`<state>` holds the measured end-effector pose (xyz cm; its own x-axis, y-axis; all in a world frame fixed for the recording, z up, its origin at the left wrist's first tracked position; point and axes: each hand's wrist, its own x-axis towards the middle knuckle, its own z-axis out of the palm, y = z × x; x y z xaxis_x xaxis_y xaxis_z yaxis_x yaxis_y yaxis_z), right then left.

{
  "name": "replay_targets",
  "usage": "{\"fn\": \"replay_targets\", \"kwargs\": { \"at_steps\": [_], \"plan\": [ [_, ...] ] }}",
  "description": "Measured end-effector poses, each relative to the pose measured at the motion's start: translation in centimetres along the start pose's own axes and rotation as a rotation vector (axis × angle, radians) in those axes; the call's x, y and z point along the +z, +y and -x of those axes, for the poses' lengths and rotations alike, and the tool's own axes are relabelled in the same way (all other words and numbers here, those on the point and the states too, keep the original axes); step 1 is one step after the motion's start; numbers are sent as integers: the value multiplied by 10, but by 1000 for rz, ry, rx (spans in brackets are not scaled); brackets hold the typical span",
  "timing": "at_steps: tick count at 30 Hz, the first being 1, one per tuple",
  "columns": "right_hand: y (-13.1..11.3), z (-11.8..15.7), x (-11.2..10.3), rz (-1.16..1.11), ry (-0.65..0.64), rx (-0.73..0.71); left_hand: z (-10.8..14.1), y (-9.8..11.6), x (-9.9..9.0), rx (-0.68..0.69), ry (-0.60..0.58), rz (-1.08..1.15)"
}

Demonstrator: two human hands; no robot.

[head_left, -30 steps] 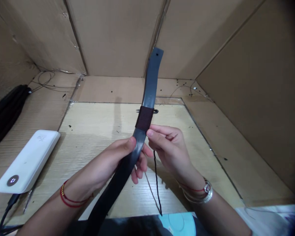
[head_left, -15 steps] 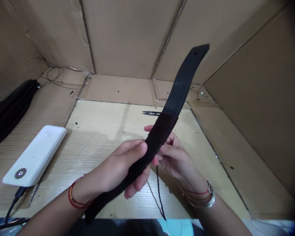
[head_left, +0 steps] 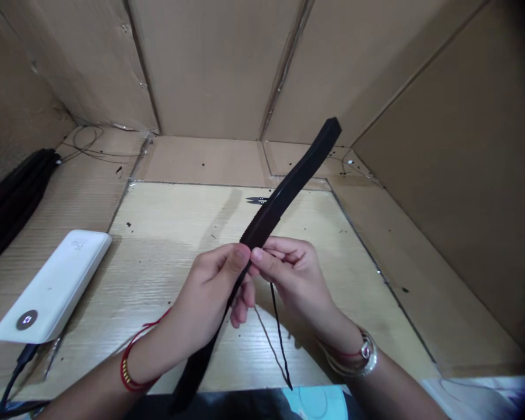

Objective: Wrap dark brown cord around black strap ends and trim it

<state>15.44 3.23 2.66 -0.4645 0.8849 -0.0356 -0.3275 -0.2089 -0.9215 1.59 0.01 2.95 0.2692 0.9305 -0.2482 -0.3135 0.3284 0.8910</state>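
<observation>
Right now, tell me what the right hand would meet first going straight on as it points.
The right hand would meet the black strap first; they seem to touch, though depth is unclear.

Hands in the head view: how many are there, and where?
2: the left hand grips the black strap; the right hand is close beside it, at the strap's edge. No others show.

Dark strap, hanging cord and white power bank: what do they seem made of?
Dark strap: possibly leather or a synthetic, mostly matte; it bends smoothly, but shadow leaves this open. Hanging cord: probably textile fibre, dull, thin and slack. White power bank: likely hard plastic, smooth, with rounded corners.
</observation>
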Motion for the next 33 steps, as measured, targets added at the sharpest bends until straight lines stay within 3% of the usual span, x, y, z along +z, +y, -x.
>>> {"fn": "replay_targets", "kwargs": {
  "at_steps": [3,6,9,12,15,18,20,23,25,26,27,30,31,32,33],
  "plan": [
    [-2,0,0,-27,-38,4,-2,-4,-3,-45,-95,116],
    [-3,3,0,-36,-125,-20,-7,-8,-9,-95,-304,197],
    [-3,7,-1,60,-85,-57,-10,-7,-14,-165,-425,219],
    [-5,4,-7,114,94,-88,-12,-5,-10,-161,-273,91],
    [-8,-4,-17,109,295,-212,-12,-5,-3,-13,-74,-155],
    [-10,-10,-23,135,299,-254,-11,-6,-2,-13,5,-209],
    [-9,-10,-23,97,218,-181,-10,-6,-6,-119,-83,-76],
    [-9,-6,-21,49,143,-95,-11,-7,-13,-350,-454,161],
    [-10,-5,-22,67,177,-101,-12,-9,-13,-400,-587,159],
    [-10,-6,-23,85,221,-119,-12,-10,-11,-337,-523,74],
    [-10,-7,-24,105,274,-149,-12,-11,-8,-217,-381,-65],
    [-11,-12,-27,138,374,-220,-12,-11,-1,186,135,-557],
    [-11,-14,-28,135,366,-213,-12,-10,-1,264,217,-655],
    [-11,-14,-29,124,339,-190,-12,-7,-2,285,227,-692],
    [-11,-14,-29,108,299,-155,-12,-4,-4,244,159,-664]
  ]
}}
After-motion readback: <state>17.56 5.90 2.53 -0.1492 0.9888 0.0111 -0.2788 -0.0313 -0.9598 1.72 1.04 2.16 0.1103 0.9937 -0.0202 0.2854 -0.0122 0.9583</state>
